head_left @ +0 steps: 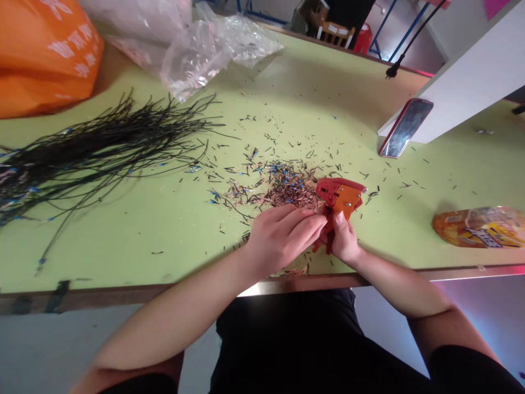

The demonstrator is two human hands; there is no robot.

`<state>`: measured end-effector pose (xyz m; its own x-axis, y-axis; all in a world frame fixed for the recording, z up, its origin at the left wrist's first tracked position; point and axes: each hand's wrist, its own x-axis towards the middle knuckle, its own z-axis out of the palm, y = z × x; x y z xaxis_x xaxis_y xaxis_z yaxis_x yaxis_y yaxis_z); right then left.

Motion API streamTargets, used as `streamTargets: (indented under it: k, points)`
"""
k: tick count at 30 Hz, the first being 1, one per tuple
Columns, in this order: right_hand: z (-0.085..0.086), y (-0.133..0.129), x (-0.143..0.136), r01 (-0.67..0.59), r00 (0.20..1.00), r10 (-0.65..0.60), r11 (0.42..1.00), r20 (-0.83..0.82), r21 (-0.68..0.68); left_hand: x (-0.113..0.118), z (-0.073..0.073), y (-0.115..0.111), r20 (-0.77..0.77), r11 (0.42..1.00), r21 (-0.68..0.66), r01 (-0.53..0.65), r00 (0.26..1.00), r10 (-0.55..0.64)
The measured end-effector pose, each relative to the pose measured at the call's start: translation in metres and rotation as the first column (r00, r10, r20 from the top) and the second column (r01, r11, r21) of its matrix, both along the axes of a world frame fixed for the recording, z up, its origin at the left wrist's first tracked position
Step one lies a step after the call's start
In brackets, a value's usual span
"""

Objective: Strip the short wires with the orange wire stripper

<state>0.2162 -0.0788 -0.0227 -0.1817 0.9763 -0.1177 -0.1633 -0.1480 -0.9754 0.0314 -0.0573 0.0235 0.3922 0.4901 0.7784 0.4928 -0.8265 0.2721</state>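
My right hand (345, 241) is wrapped round the handles of a red and orange wire stripper (343, 196), held over the near side of the table. Against its handle side, my left hand (287, 232) has its fingers pressed together in a pinch; whatever lies between the fingertips is hidden. Under and behind both hands spreads a heap of copper and black wire scraps (289, 186), with blue bits mixed in. Off to the left lies a long bundle of black wires (106, 139), some with blue ends.
An orange bag (45, 60) and crumpled clear plastic (221, 46) sit at the back left. A phone (406, 128) leans against a white post (459, 71). At right lies a yellow-orange snack packet (479, 227). Cut black bits litter the green table (135, 251); a plug (392, 70) hangs beyond.
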Motion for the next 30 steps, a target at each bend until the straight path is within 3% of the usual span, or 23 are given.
streamTargets:
  k: [3, 6, 10, 13, 19, 25, 30]
  points:
    - [0.006, 0.006, -0.002, -0.044, 0.996, 0.043, 0.999, -0.074, -0.011, -0.001, 0.0, 0.002, 0.042, 0.999, -0.038, 0.008, 0.999, -0.007]
    - [0.018, 0.016, 0.001, -0.172, 0.976, 0.156, 0.981, -0.155, -0.093, -0.005, 0.002, 0.007, 0.142, 0.992, -0.126, -0.008, 0.989, 0.026]
    - [0.033, 0.025, 0.009, -0.421, 0.876, 0.373, 0.9, -0.305, -0.109, -0.013, 0.004, 0.017, 0.217, 0.949, -0.293, -0.116, 0.958, 0.184]
    - [0.034, 0.025, 0.014, -0.523, 0.801, 0.458, 0.849, -0.386, -0.078, -0.014, 0.001, 0.022, 0.209, 0.939, -0.322, -0.123, 0.958, 0.197]
    - [0.028, 0.024, 0.018, -0.543, 0.771, 0.454, 0.835, -0.447, -0.087, -0.013, -0.005, 0.025, 0.147, 0.955, -0.29, -0.052, 0.984, 0.099]
    - [0.03, 0.028, 0.023, -0.564, 0.742, 0.44, 0.818, -0.505, -0.115, -0.014, -0.012, 0.027, 0.198, 0.949, -0.308, -0.075, 0.97, 0.141]
    - [0.027, 0.031, 0.029, -0.641, 0.639, 0.459, 0.761, -0.617, -0.098, -0.014, -0.015, 0.029, 0.228, 0.95, -0.307, -0.06, 0.964, 0.134]
